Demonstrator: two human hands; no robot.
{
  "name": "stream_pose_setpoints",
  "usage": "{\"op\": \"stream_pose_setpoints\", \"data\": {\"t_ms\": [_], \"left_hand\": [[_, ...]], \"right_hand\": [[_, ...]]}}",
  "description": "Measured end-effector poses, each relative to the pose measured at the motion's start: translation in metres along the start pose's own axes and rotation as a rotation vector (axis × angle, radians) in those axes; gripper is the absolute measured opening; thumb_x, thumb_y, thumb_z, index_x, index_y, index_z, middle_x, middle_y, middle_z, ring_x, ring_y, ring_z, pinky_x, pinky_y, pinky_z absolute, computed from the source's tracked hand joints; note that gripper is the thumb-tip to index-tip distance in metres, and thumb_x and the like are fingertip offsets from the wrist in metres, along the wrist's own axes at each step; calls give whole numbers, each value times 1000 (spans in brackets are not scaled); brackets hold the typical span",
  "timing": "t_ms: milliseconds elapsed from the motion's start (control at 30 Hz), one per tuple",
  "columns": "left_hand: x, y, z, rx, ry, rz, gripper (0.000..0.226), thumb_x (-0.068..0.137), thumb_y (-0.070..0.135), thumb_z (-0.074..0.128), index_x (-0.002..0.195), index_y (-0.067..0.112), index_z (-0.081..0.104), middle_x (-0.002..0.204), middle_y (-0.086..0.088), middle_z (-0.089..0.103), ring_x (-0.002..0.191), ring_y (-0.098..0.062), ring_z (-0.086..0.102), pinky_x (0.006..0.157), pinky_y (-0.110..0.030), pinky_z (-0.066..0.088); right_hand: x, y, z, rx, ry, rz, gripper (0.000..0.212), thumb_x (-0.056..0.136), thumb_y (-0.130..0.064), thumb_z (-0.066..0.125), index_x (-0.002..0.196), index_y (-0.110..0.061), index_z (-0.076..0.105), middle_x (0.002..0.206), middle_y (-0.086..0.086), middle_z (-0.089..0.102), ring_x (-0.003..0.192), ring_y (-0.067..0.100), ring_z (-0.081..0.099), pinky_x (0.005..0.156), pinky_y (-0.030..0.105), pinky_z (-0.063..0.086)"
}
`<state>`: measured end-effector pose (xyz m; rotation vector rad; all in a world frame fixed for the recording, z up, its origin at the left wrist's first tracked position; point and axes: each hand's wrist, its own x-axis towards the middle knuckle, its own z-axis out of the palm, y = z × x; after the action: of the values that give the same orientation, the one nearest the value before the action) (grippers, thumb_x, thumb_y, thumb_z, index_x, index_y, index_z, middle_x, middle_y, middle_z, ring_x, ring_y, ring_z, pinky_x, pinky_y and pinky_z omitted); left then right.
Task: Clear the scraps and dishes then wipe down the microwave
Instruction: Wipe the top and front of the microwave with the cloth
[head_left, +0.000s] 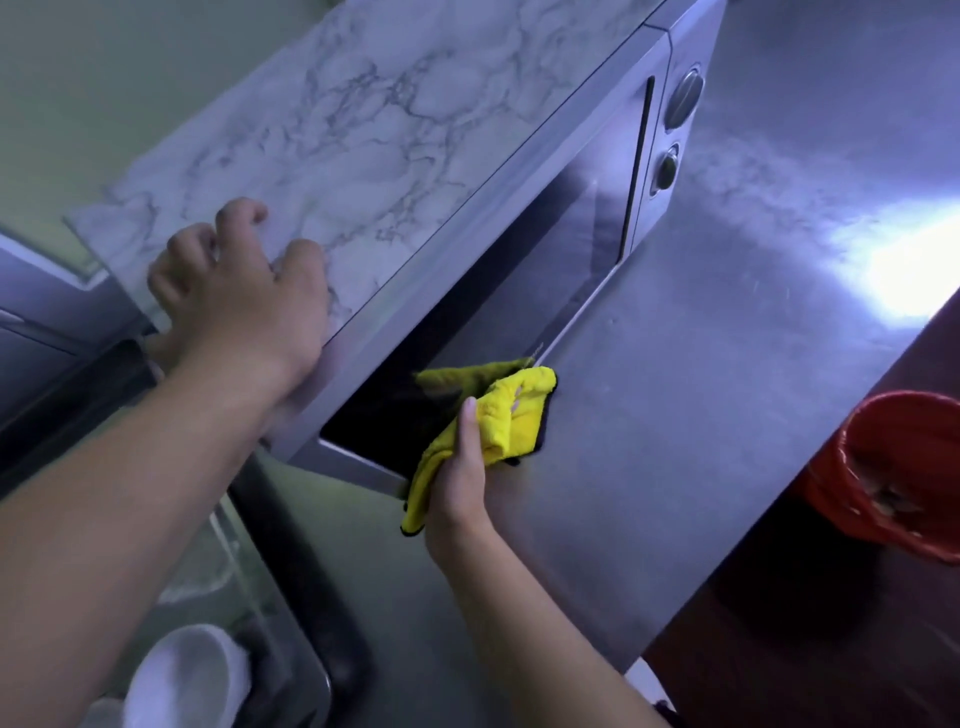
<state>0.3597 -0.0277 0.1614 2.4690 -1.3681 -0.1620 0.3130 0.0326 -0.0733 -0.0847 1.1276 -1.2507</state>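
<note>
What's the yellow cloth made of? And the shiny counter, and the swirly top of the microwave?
Yellow cloth: soft fuzzy fabric, probably microfibre; it bunches and folds. Shiny grey counter: looks like brushed stainless steel, showing glare and fine scratches. White swirly microwave top: marble pattern with grey veins, maybe only a printed sheet; I cannot tell.

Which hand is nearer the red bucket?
Right. The right hand, holding the yellow cloth, is left of the red bucket; the left hand rests farther left on the microwave.

Steel counter (727, 364) w/ bright glare (904, 270) rt, pale green wall (78, 78) behind, dark floor (831, 649) below
</note>
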Motion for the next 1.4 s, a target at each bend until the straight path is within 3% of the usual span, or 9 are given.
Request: {"op": "stream_pose_setpoints", "data": {"t_ms": [200, 333, 533, 767, 1000, 1167, 1267, 1333, 1400], "left_hand": [[10, -4, 0, -13, -20, 29, 50, 90, 46, 33, 137, 31, 34, 147, -7, 26, 140, -28, 18, 112, -50, 24], [7, -2, -2, 49, -47, 26, 50, 92, 45, 28, 138, 27, 32, 146, -10, 28, 138, -31, 21, 109, -59, 25], [3, -3, -4, 95, -71, 42, 58, 92, 46, 23, 146, 25, 28, 151, -13, 25, 143, -35, 17, 108, -65, 23], [-3, -2, -9, 122, -107, 44, 58, 94, 45, 20, 148, 25, 25, 157, -12, 19, 147, -35, 10, 107, -68, 18], [-11, -4, -15, 96, -121, 81, 58, 97, 46, 20, 151, 25, 22, 160, -13, 14, 149, -35, 5, 109, -70, 15], [-12, -5, -17, 79, -136, 78, 57, 97, 46, 19, 151, 26, 21, 160, -12, 16, 148, -34, 8, 110, -67, 16], [-10, -5, -15, 68, -116, 53, 57, 95, 48, 21, 148, 28, 25, 157, -10, 21, 146, -32, 13, 108, -65, 21], [-8, -3, -14, 53, -100, 44, 57, 94, 50, 23, 147, 30, 26, 154, -8, 23, 144, -30, 16, 106, -64, 25], [-7, -2, -12, 23, -78, 38, 54, 93, 49, 28, 144, 31, 30, 152, -6, 26, 142, -27, 18, 105, -61, 26]], "right_hand": [[-61, 23, 17, -44, 44, 191, 69, 67, -86, 62, 128, -57, 48, 147, 9, 51, 127, 45, 52, 104, 62, 43], [-133, -18, -7, -55, -254, 329, 29, 99, -56, 38, 116, -35, 47, 85, 25, 69, 67, 38, 69, 84, 47, 55], [-188, -85, -93, -50, -321, 539, 58, 87, -50, 56, 116, -3, 73, 124, 23, 66, 106, 38, 68, 98, 49, 49], [-244, -130, -129, 64, -363, 287, 67, 77, -34, 80, 131, 2, 61, 136, 28, 57, 120, 47, 59, 100, 60, 47], [-247, -157, -123, 66, -211, 55, 59, 76, -41, 69, 118, 0, 70, 124, 26, 65, 110, 44, 65, 85, 60, 55], [-215, -182, -93, -293, -73, -91, 66, 63, -67, 74, 105, -19, 57, 85, 8, 60, 70, 27, 58, 61, 31, 49], [-166, -207, -72, -541, -102, -352, 37, 75, -70, 48, 102, -44, 42, 87, -16, 49, 61, 8, 48, 42, 12, 40], [-133, -219, -47, -655, -50, -688, 34, 89, -58, 42, 123, -56, 42, 131, -17, 46, 110, 16, 62, 82, 18, 50], [-105, -217, -16, -774, 26, -880, 54, 92, -59, 40, 143, -62, 26, 162, -18, 16, 152, 10, 10, 119, 42, 19]]}}
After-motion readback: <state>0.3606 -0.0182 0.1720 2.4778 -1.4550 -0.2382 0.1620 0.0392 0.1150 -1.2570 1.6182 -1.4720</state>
